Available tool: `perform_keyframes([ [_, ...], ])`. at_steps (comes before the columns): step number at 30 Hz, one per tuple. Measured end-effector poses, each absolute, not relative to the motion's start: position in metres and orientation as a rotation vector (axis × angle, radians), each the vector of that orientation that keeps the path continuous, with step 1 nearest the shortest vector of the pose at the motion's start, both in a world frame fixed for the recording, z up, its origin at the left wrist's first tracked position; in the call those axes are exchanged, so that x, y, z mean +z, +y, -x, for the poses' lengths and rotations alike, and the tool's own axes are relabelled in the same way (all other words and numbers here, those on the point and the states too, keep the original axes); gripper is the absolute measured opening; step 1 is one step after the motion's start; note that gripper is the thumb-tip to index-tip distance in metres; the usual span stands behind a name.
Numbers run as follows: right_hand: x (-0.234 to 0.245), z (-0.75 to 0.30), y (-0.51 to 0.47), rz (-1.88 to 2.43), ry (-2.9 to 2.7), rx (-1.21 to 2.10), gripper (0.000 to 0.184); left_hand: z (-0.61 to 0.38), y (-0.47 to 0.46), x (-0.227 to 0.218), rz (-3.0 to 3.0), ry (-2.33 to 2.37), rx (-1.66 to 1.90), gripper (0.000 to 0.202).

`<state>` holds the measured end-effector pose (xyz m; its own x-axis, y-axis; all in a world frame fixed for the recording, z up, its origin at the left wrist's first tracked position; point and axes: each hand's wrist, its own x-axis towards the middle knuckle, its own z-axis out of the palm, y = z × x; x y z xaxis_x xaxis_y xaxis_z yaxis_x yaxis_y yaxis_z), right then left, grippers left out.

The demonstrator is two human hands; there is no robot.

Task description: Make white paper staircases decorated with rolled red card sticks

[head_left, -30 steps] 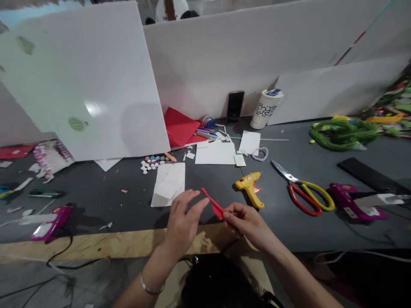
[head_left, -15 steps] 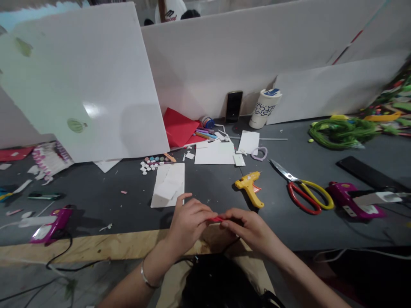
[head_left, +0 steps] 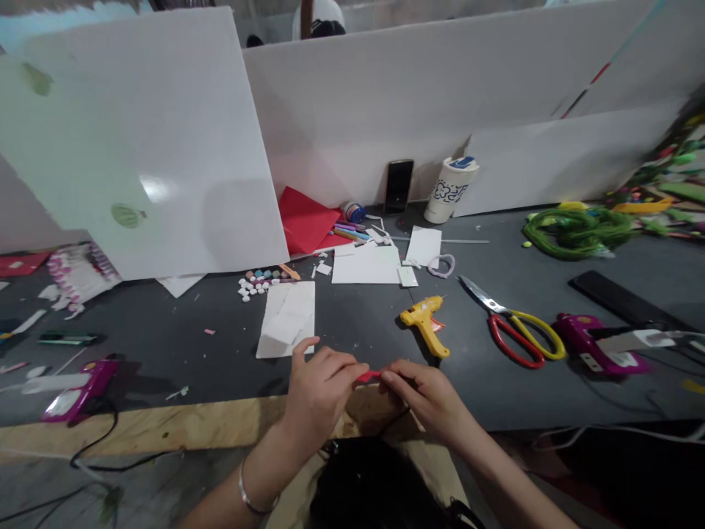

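Note:
Between my two hands, over the table's front edge, is a small thin red piece (head_left: pixel 369 375), perhaps paper; the fingers cover most of it. My left hand (head_left: pixel 324 382) pinches its left end, and my right hand (head_left: pixel 421 389) pinches the right end. Just beyond my left hand lies a white sheet (head_left: pixel 286 319) with a smaller scrap on it. A yellow glue gun (head_left: pixel 425 323) rests past my right hand. Farther right are scissors (head_left: pixel 510 319) with one red and one yellow handle.
Purple power strips (head_left: pixel 82 389) with cords sit at the left and right. Red paper (head_left: pixel 305 220), white paper (head_left: pixel 366 266), a phone (head_left: pixel 399 186) and a white cup (head_left: pixel 450 191) stand or lie at the back. Green cord (head_left: pixel 578 231) is coiled at right. White boards (head_left: pixel 181 147) rise behind.
The view has shifted slightly. Both hands keep their pinch on the red piece, and a little more of it shows between the fingertips.

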<state>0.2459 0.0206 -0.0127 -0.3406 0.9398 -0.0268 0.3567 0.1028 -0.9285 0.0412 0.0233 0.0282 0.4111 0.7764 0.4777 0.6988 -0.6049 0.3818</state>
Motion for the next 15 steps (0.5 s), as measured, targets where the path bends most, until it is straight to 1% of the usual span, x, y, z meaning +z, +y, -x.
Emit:
perform_keyframes([
  [2,-0.0127,-0.2471,0.0227,1.245,-1.83,1.142,0.034,-0.0403,0.0235,0.027,-2.491,1.312,0.929,0.022],
  [5,-0.011,-0.2485,0.0247,1.172,-1.951,0.886,0.028,-0.0384,0.0252,0.0257,-2.39,1.302,0.87,0.017],
  [8,-0.0097,-0.2498,0.0245,1.06,-2.017,0.633,0.028,-0.0384,0.0279,0.0267,-2.257,1.331,0.806,0.012],
  [10,-0.0093,-0.2508,0.0237,0.994,-2.038,0.529,0.027,-0.0391,0.0301,0.0279,-2.154,1.335,0.729,0.01],
  [13,-0.0087,-0.252,0.0227,0.957,-2.022,0.508,0.023,-0.0397,0.0323,0.0284,-2.033,1.317,0.662,0.008],
  [15,-0.0078,-0.2518,0.0226,1.023,-1.954,0.619,0.021,-0.0399,0.0317,0.0274,-2.028,1.331,0.711,0.008],
])
